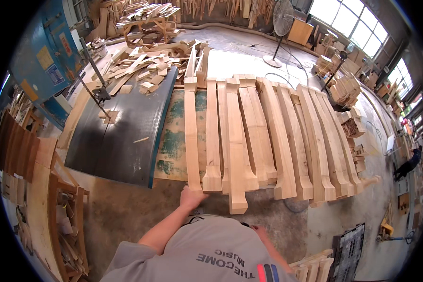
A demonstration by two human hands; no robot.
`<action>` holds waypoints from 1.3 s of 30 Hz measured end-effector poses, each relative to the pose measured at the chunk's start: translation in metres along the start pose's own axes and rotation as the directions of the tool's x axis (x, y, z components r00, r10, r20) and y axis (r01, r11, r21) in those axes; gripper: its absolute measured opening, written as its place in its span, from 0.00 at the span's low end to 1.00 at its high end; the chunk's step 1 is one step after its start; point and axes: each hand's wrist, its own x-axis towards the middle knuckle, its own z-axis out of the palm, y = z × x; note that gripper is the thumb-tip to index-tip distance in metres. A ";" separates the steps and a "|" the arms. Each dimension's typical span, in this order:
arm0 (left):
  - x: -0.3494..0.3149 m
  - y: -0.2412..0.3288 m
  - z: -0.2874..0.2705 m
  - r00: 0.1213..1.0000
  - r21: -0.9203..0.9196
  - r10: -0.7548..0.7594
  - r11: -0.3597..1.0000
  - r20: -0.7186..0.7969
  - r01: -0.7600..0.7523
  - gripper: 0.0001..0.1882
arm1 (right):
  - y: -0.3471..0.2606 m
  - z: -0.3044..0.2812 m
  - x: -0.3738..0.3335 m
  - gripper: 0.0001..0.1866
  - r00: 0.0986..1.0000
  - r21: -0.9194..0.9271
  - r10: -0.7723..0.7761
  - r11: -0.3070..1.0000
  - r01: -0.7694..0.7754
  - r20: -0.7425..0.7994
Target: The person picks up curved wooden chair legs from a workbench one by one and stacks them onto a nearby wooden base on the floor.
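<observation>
Pale wood in my left fist

From the head view, my left hand [191, 197] is closed on the near end of a wooden leg [191, 136], its fingers curled in at the tip. This leg points away from me, leftmost in the row, long and smooth-sided, with a blocky head at its far end. It lies over a board [179, 127] of scuffed wood blotched with worn green. To its right, more legs [284, 141] lie side by side, slimmer in the middle and swelling into squared feet, fine grain running along them. My right hand [258, 230] is down beside my soft grey shirt [174, 249], mostly hidden by it; I cannot tell whether its fingers grip or hang loose. Left of the board stretches a dark, ribbed table [122, 150] with a blue edge, flat, jagged offcuts [143, 63] heaped at its far end.
</observation>
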 end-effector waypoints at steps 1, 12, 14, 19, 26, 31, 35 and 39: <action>0.003 0.002 -0.001 1.000 0.030 -0.018 0.999 0.008 0.018 0.36 | -0.009 0.007 -0.003 0.21 1.000 0.002 0.022 1.000 -0.022 0.000; -0.015 -0.044 -0.050 0.599 -0.629 0.256 0.526 0.759 0.572 0.21 | 0.024 0.075 -0.040 0.20 0.988 -0.129 0.122 0.986 -0.109 0.097; -0.012 -0.061 -0.034 0.522 -0.548 0.185 0.417 0.832 0.725 0.22 | 0.026 0.065 -0.045 0.19 0.991 -0.169 0.110 0.981 -0.095 0.080; -0.008 -0.047 -0.019 0.868 -0.738 0.014 0.533 0.497 0.414 0.27 | 0.005 0.049 -0.055 0.19 0.990 -0.068 0.143 0.987 -0.143 0.002; -0.001 -0.018 -0.004 0.986 -0.558 -0.090 0.815 0.144 0.156 0.31 | -0.059 0.026 -0.091 0.18 0.980 0.127 0.198 0.972 -0.198 0.013; -0.038 0.033 -0.041 0.953 -0.646 -0.147 0.707 0.266 0.289 0.34 | -0.019 0.046 -0.072 0.22 0.980 0.351 0.181 0.915 -0.198 0.082; -0.046 0.055 -0.030 0.951 -0.683 -0.083 0.678 0.299 0.274 0.35 | -0.031 0.052 -0.069 0.21 0.977 0.407 0.164 0.890 -0.207 0.138; -0.057 0.070 0.021 0.969 -0.560 -0.073 0.805 0.236 0.197 0.35 | -0.048 0.043 -0.072 0.20 0.973 0.321 0.164 0.924 -0.209 0.163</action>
